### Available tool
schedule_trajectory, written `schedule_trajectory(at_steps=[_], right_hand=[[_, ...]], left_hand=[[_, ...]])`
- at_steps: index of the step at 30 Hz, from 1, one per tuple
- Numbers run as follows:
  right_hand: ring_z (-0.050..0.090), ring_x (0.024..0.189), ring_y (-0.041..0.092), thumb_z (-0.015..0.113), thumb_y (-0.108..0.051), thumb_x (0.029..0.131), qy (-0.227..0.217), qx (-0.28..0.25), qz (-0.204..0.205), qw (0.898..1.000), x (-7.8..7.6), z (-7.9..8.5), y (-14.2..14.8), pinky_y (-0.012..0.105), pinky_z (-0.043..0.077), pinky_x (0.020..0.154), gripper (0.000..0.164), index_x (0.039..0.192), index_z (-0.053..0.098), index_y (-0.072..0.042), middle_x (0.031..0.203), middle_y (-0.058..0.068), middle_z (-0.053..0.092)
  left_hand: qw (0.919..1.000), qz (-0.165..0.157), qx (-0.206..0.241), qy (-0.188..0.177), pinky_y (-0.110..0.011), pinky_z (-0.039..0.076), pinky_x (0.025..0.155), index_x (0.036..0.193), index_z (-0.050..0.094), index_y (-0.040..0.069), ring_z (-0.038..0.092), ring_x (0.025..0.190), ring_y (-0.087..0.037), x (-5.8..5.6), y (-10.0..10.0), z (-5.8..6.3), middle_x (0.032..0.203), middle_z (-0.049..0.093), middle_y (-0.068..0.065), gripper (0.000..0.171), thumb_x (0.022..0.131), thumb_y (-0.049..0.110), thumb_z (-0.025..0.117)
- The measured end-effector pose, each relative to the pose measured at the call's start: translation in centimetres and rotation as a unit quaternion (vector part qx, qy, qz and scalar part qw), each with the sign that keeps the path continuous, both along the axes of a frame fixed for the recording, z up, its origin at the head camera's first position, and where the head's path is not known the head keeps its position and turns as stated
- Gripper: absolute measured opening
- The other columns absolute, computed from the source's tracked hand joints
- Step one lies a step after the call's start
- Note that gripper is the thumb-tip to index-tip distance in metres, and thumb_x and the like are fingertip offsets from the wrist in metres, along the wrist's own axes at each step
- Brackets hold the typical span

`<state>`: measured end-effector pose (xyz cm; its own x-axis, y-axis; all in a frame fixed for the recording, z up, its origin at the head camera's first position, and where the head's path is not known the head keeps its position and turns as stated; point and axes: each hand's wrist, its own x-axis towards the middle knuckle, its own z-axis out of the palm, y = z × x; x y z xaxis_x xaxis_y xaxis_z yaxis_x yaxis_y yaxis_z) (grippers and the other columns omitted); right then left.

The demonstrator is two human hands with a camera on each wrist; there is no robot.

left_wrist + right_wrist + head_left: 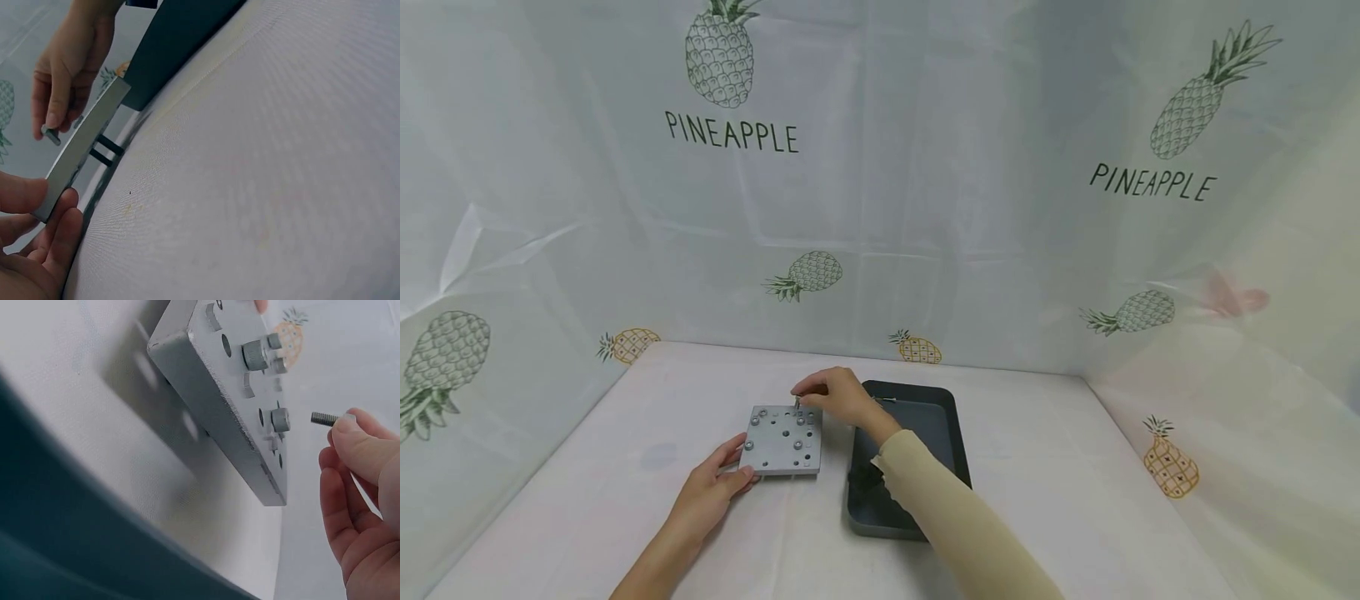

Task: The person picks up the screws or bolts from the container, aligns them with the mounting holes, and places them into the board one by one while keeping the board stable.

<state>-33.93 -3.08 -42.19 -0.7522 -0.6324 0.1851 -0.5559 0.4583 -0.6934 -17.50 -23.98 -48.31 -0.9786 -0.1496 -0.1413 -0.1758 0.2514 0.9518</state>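
A grey metal plate [775,457] with holes and several socket-head screws [254,355] stands over the white cloth. My left hand [711,485] grips its near left corner, thumb on the upper face and fingers underneath. Two dark screw shafts [103,150] stick out below the plate in the left wrist view. Between thumb and forefinger, my right hand [845,398] pinches a threaded screw [323,419] above the plate's far edge. The threaded end points at the plate's holed face, with a gap visible in the right wrist view.
A dark rectangular tray [957,437] lies right of the plate, partly under my right forearm. Small screws [886,400] lie at its far end. Behind the table hangs a pineapple-print sheet [925,208], with another side of it at right.
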Motion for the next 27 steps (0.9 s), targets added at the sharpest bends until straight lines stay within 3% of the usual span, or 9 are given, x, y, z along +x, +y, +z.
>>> schedule_trajectory(at_steps=[4, 7, 10, 13, 18, 23, 27], right_hand=[[0.069, 0.099, -0.001, 0.075, -0.012, 0.1, 0.003, 0.007, 0.009, 1.0, -0.2, -0.1, -0.4, 0.018, 0.056, 0.089, 0.019, 0.117, 0.082, -0.017, 0.114, -0.007, 0.079], [0.068, 0.098, -0.002, 0.074, -0.012, 0.1, 0.001, 0.014, 0.021, 1.0, -0.4, -0.2, -0.6, 0.017, 0.055, 0.088, 0.019, 0.117, 0.082, -0.016, 0.113, -0.008, 0.078], [0.067, 0.097, -0.002, 0.075, -0.012, 0.1, -0.002, 0.019, 0.027, 0.999, -0.4, -0.2, -0.7, 0.017, 0.055, 0.088, 0.019, 0.117, 0.082, -0.016, 0.113, -0.009, 0.078], [0.066, 0.096, -0.003, 0.075, -0.013, 0.1, 0.001, 0.026, 0.033, 0.999, -0.5, -0.3, -0.9, 0.016, 0.054, 0.087, 0.02, 0.118, 0.082, -0.016, 0.113, -0.01, 0.077], [0.065, 0.096, -0.002, 0.074, -0.013, 0.1, 0.006, 0.038, 0.042, 0.998, -0.6, -0.3, -1.3, 0.016, 0.054, 0.087, 0.02, 0.118, 0.082, -0.016, 0.114, -0.009, 0.077], [0.065, 0.095, -0.002, 0.074, -0.014, 0.101, 0.003, 0.057, 0.035, 0.998, -0.3, -0.3, -1.7, 0.016, 0.054, 0.088, 0.018, 0.117, 0.082, -0.017, 0.113, -0.01, 0.078], [0.065, 0.096, -0.001, 0.074, -0.013, 0.101, 0.009, 0.072, 0.025, 0.997, -0.1, -0.2, -2.0, 0.017, 0.054, 0.088, 0.018, 0.116, 0.082, -0.017, 0.113, -0.009, 0.078]], left_hand=[[1.0, -0.002, -0.005, -0.001, -0.016, 0.05, 0.095, 0.166, 0.034, 0.011, 0.07, 0.118, -0.02, 0.0, 0.0, 0.0, 0.162, 0.043, -0.025, 0.066, 0.107, 0.018, 0.063], [1.0, -0.001, -0.009, -0.003, -0.036, 0.049, 0.11, 0.166, 0.034, 0.012, 0.07, 0.12, -0.02, 0.1, 0.0, 0.0, 0.163, 0.041, -0.025, 0.066, 0.107, 0.019, 0.063], [0.9999, -0.002, -0.011, -0.002, -0.053, 0.041, 0.118, 0.167, 0.034, 0.013, 0.069, 0.121, -0.021, 0.1, 0.1, 0.1, 0.164, 0.041, -0.025, 0.067, 0.107, 0.019, 0.063], [0.9999, -0.002, -0.013, -0.001, -0.055, 0.04, 0.119, 0.167, 0.034, 0.013, 0.069, 0.121, -0.022, 0.2, 0.1, 0.1, 0.163, 0.042, -0.025, 0.067, 0.107, 0.019, 0.063], [0.9999, -0.001, -0.017, -0.001, -0.053, 0.043, 0.117, 0.167, 0.033, 0.012, 0.069, 0.122, -0.022, 0.2, 0.1, 0.2, 0.163, 0.041, -0.026, 0.066, 0.107, 0.019, 0.062], [1.0, -0.001, -0.008, -0.001, -0.029, 0.053, 0.104, 0.166, 0.034, 0.011, 0.069, 0.122, -0.022, 0.2, 0.1, 0.3, 0.162, 0.042, -0.027, 0.066, 0.107, 0.018, 0.063], [1.0, -0.001, 0.001, -0.001, -0.016, 0.053, 0.092, 0.166, 0.034, 0.01, 0.069, 0.121, -0.022, 0.2, 0.1, 0.3, 0.161, 0.042, -0.027, 0.067, 0.106, 0.016, 0.063]])
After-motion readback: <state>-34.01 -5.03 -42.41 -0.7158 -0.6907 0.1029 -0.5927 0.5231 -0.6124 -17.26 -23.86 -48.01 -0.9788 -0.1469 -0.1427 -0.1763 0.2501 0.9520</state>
